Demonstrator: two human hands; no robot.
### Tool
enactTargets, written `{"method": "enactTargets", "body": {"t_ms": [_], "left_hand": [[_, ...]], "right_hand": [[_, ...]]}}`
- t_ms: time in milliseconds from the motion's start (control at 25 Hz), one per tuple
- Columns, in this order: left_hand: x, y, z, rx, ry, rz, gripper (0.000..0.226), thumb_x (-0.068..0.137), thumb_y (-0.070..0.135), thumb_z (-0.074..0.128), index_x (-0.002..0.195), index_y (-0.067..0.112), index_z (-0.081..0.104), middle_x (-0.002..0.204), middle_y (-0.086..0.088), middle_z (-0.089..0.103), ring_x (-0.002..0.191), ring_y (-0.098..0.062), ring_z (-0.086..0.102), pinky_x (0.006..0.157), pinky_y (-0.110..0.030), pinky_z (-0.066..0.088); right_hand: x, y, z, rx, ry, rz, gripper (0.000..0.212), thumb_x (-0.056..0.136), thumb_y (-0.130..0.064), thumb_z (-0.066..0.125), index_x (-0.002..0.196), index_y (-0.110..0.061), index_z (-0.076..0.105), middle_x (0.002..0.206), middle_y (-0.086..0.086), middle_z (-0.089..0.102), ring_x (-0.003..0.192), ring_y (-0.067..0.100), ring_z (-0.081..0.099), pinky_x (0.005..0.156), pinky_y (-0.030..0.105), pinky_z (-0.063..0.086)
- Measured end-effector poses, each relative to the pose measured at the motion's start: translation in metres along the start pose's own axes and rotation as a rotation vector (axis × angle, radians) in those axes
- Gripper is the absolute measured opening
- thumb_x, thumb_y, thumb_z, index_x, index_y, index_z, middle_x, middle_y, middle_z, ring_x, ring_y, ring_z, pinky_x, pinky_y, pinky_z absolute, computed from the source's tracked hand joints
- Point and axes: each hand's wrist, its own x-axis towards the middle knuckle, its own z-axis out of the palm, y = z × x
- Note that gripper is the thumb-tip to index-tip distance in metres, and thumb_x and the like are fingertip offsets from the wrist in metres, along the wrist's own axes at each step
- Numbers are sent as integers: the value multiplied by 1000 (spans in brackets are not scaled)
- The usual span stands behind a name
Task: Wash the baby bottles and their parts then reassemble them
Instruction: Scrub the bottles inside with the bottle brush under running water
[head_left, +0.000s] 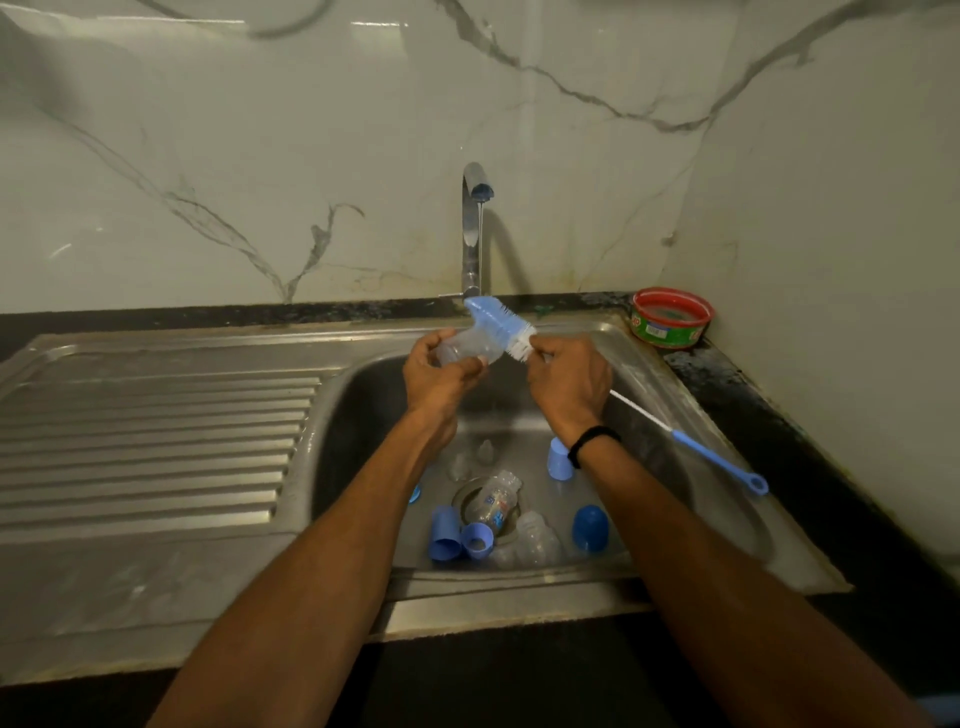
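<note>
My left hand (439, 371) grips a clear baby bottle (470, 349) held sideways over the sink basin (675, 415). My right hand (569, 382) grips a bottle brush just behind its blue and white bristle head (501, 328), which lies against the bottle's outside under the tap. The brush's wire and blue handle (719, 460) stick out to the right. In the basin bottom lie two more clear bottles (496, 501) (535, 540), blue caps (589, 527) (445, 532) (560, 458), a blue ring (477, 540) and clear teats (484, 451).
A chrome tap (471, 234) runs a thin stream of water. The ribbed steel drainboard (150, 441) lies to the left. A red-rimmed tub (670, 316) sits on the dark counter at the back right corner. Marble-pattern wall tiles stand behind and to the right.
</note>
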Motion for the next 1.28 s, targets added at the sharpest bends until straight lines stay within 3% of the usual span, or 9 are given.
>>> {"method": "enactTargets", "body": {"t_ms": [160,360,520,760,880,1000,1120,1280], "left_hand": [[-3,6,10,-81,0,-4,49,81,4,81,121,18,57,125,-10,58,108,-26,66,76,-29,61],[11,5,-14,-6,-34,3,50,81,-10,71,121,19,64,128,-8,58,114,-30,64,85,-41,62],[14,3,-12,-11,-85,10,50,81,-18,65,117,16,65,130,-6,58,113,-32,63,83,-46,62],[13,1,-4,-51,-117,15,36,90,4,69,124,8,56,131,-9,59,114,-30,64,86,-43,61],[13,3,-2,-26,-83,-3,52,86,0,73,131,10,50,127,-8,58,111,-26,65,91,-46,59],[12,1,-5,54,-74,10,39,86,7,74,122,8,60,119,-9,68,108,-24,68,98,-47,56],[11,2,-4,55,-94,14,31,88,7,72,118,8,63,115,-8,71,106,-23,70,95,-43,58],[8,8,-5,-27,-90,-9,35,87,4,72,121,9,63,119,-8,69,111,-27,67,96,-43,57]], "right_hand": [[4,1,-1,5,13,-84,31,88,-26,68,119,-23,71,108,10,70,96,29,65,86,39,53],[13,21,5,-73,-27,-167,32,92,-27,66,123,-21,70,104,12,64,94,27,59,79,30,41],[12,19,14,-118,20,-208,29,92,-26,65,119,-20,71,100,12,62,93,30,57,81,35,41],[5,8,17,-118,24,-261,28,92,-25,65,118,-19,71,102,11,62,93,28,58,85,39,45],[4,3,15,-107,24,-186,31,93,-26,64,123,-19,68,108,10,62,98,26,58,88,38,46],[-1,-2,13,-26,-55,-160,34,93,-28,65,126,-20,67,114,10,62,101,24,59,87,33,47],[2,-4,9,-14,-25,-135,33,93,-27,65,125,-21,68,115,10,64,101,25,61,89,34,49],[2,-5,5,-32,-26,-164,31,92,-27,66,123,-21,69,113,10,64,101,25,60,86,33,48]]}}
